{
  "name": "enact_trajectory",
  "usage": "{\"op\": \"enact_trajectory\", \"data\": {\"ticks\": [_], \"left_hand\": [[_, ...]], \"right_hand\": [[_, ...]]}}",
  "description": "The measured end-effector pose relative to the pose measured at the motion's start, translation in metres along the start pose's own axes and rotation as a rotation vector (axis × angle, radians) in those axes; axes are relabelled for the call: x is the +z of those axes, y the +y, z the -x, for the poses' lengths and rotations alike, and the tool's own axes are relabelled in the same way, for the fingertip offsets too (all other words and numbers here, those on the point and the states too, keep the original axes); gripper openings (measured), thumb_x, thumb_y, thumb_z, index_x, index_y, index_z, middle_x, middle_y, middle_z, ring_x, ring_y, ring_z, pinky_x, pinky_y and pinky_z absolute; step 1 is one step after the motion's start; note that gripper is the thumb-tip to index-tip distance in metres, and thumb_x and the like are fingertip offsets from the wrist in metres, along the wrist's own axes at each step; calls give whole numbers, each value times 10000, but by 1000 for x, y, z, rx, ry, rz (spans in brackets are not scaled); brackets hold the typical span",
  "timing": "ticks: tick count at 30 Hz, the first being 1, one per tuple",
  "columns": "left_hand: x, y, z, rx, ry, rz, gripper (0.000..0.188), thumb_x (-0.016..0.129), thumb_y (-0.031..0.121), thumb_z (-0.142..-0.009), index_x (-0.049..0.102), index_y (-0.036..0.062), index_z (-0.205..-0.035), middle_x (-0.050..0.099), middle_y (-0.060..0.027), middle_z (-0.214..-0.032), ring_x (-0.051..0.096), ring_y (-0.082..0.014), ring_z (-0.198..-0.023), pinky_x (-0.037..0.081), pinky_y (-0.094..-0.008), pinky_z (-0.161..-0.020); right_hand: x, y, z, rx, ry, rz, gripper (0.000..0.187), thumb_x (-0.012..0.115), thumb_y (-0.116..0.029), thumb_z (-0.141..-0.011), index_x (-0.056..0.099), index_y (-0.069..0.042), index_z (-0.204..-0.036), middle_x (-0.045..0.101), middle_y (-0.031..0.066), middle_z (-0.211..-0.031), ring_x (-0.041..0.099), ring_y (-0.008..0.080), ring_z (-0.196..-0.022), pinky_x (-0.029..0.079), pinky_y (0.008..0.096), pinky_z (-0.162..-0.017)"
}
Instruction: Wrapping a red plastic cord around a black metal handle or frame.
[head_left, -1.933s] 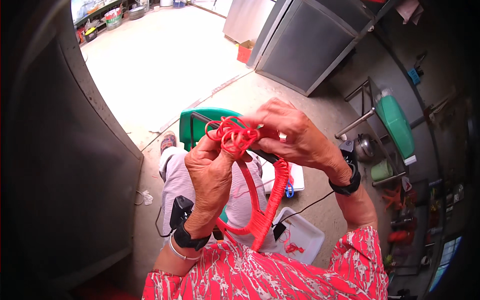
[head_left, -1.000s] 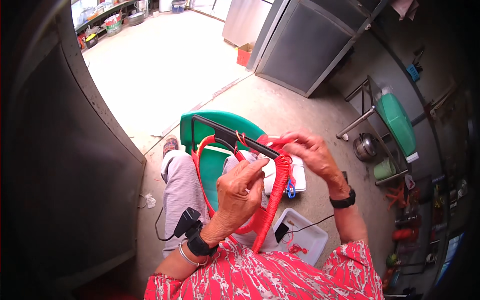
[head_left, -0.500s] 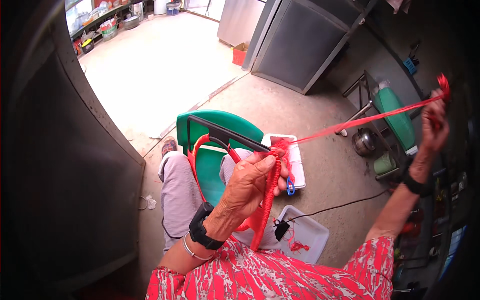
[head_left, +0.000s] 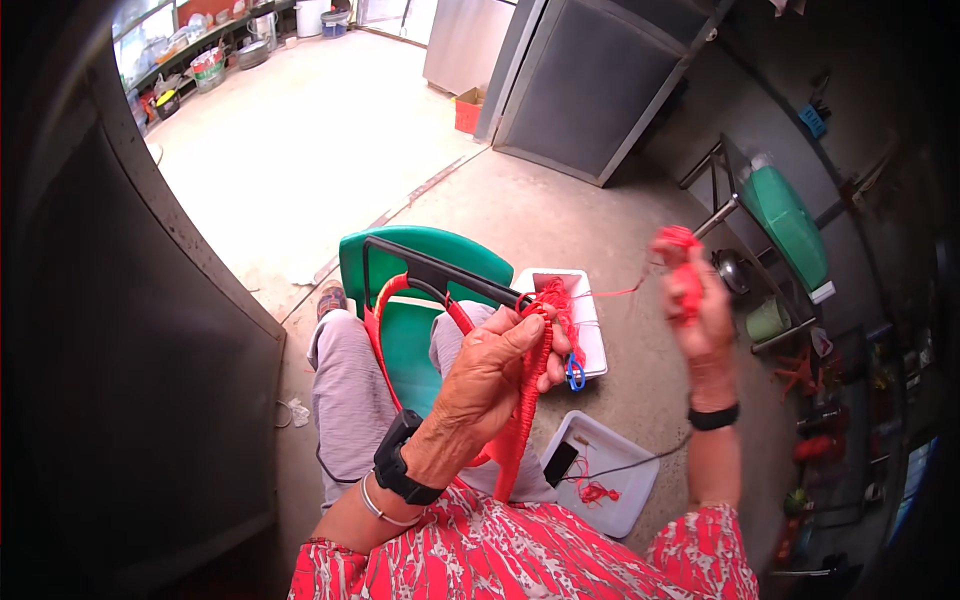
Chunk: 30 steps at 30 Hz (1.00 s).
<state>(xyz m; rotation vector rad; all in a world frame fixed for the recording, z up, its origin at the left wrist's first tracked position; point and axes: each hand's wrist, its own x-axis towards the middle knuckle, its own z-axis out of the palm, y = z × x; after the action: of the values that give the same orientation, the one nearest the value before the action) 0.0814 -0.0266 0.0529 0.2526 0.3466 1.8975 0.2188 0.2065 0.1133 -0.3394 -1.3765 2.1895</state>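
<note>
My left hand (head_left: 500, 365) is closed round a strip bound in red cord (head_left: 530, 385), thumb on top. The strip belongs to a curved frame wrapped in red and yellow (head_left: 372, 330), which lies over my lap beside a black bar (head_left: 440, 265). Off to the right, my right hand (head_left: 697, 305), blurred by motion, is closed on a bundle of red cord (head_left: 676, 240). A thin strand runs slack from it back toward loose red cord (head_left: 553, 295) by my left fingers. Blue-handled scissors (head_left: 575, 372) sit just beyond those fingertips.
Before me stands a green chair (head_left: 415, 350). A white box (head_left: 592, 330) is to its right, and nearer lies a pale tray (head_left: 630, 475) with a black phone (head_left: 560, 465) and red cord scraps. Another green seat (head_left: 785, 225) and a kettle (head_left: 732, 270) are farther right.
My right hand has swung inward and down from the far right with the cord bundle. The taut strand has gone slack. My left hand keeps its grip on the bound strip.
</note>
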Motion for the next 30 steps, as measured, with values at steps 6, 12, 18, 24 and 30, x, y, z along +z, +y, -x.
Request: {"op": "enact_trajectory", "data": {"ticks": [6,12,18,24,30], "left_hand": [[4,0,-3,-4,-12,20,225,504,184,-959,503,-3,-1084,628,-119,-890,630,-179,-664,503,-234,-554],[-2,-3,-7,-38,0,53,216,521,176,-950,510,4,-1079,621,-139,-886,627,-205,-672,513,-256,-597],[1,-4,-7,-43,-6,62,215,544,185,-939,515,16,-1069,614,-130,-869,612,-205,-647,500,-267,-597],[0,-10,-7,-7,30,37,219,550,193,-937,517,-3,-1028,601,-113,-815,582,-174,-595,478,-253,-553],[0,-11,-7,38,31,1,185,594,149,-898,549,-6,-988,583,-84,-749,565,-152,-576,452,-249,-490]], "right_hand": [[91,54,-19,260,-284,358,369,385,-305,-1005,454,-6,-1210,642,138,-993,543,83,-527,441,197,-443],[77,49,-23,307,-163,264,224,445,-279,-990,474,-57,-1005,562,26,-721,478,63,-459,401,191,-411],[87,41,-28,394,-225,-7,175,436,-231,-990,446,-67,-1049,328,-50,-590,281,21,-389,268,186,-348],[117,23,-39,312,-331,157,299,485,-150,-945,422,-43,-1216,347,-53,-603,259,16,-394,250,184,-356],[158,16,-7,232,-447,532,244,562,-68,-884,491,-14,-1112,576,1,-881,537,51,-796,451,204,-678]]}}
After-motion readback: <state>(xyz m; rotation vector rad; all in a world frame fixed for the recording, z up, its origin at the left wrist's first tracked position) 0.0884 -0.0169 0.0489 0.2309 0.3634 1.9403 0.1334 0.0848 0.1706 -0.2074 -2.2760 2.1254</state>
